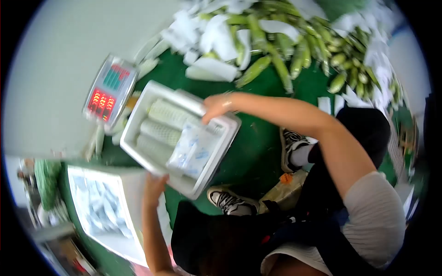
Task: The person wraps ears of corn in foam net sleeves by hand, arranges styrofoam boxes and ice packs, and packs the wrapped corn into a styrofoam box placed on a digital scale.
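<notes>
A white foam box (135,120) is tilted in the middle of the view. Inside it lie several pale items in white foam netting (161,132) and a clear bag with blue print (191,149). My right hand (217,106) grips the box's upper right rim, thumb over the edge. At the lower left side, my left hand (155,185) holds the box edge, its fingertips partly hidden. A scale (110,87) with a lit red display stands beyond the box.
Green-husked corn (276,57) and white wrapping (216,37) are heaped on the green floor (258,138) at the top. Another white foam box (129,202) holds bluish-white packs (101,204) at lower left. Two striped shoes (230,201) are near the held box.
</notes>
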Demonstrator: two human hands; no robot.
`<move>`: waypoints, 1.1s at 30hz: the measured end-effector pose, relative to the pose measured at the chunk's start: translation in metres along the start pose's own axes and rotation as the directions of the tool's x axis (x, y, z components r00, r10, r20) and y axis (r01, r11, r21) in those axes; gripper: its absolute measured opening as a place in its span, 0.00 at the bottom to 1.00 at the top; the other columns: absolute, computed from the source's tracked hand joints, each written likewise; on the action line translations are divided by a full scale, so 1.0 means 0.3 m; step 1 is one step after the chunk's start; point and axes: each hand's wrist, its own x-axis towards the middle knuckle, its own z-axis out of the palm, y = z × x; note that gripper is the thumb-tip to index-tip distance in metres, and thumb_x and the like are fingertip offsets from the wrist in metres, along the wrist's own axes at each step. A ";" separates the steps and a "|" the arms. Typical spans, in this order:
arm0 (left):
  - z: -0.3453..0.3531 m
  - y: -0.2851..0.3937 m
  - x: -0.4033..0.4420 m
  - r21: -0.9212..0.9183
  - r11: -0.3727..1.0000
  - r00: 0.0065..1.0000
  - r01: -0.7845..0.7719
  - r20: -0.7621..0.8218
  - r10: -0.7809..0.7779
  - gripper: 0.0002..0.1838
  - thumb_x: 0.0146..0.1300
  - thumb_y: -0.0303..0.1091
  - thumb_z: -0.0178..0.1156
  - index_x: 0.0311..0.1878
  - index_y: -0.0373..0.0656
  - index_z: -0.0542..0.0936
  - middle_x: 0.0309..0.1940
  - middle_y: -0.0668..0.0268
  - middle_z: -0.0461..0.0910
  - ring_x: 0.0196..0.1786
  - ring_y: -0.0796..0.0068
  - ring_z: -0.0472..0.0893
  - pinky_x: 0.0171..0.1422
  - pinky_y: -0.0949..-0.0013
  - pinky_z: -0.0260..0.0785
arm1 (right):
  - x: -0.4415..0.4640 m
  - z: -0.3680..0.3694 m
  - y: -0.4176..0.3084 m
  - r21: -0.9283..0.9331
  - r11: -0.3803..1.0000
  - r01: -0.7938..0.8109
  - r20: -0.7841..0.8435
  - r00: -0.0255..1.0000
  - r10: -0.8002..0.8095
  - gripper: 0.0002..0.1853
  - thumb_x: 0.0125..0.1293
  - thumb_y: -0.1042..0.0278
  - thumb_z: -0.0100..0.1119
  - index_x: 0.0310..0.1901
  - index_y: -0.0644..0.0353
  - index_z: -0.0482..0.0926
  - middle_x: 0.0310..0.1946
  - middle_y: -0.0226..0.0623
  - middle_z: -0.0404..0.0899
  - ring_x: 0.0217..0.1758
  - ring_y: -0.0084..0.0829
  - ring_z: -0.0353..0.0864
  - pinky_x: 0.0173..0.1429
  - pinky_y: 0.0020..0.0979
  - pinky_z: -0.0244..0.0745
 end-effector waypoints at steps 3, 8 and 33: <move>0.055 -0.139 0.084 -0.516 0.851 0.970 0.098 0.239 0.033 0.17 0.57 0.30 0.58 0.50 0.35 0.73 0.39 0.62 0.77 0.43 0.68 0.78 0.46 0.65 0.72 | 0.128 0.111 0.092 0.027 0.998 0.062 -0.182 0.982 -0.056 0.22 0.43 0.53 0.62 0.30 0.67 0.82 0.31 0.48 0.82 0.31 0.41 0.80 0.35 0.43 0.74; 0.029 0.186 -0.002 0.237 0.970 0.993 0.062 0.086 -0.085 0.18 0.56 0.42 0.60 0.40 0.34 0.77 0.27 0.57 0.74 0.26 0.63 0.71 0.32 0.67 0.64 | -0.453 0.123 0.026 0.186 0.975 -0.126 -0.358 0.915 0.186 0.18 0.44 0.60 0.58 0.29 0.70 0.81 0.28 0.52 0.81 0.32 0.45 0.82 0.34 0.43 0.76; 1.866 1.480 0.059 0.462 -0.004 0.359 -0.887 0.693 0.625 0.29 0.66 0.54 0.46 0.62 0.44 0.62 0.47 0.57 0.74 0.44 0.65 0.76 0.41 0.66 0.68 | -2.723 1.611 -0.133 0.184 0.702 0.688 0.548 -0.664 0.508 0.15 0.47 0.73 0.58 0.38 0.69 0.75 0.32 0.46 0.79 0.32 0.42 0.83 0.35 0.48 0.81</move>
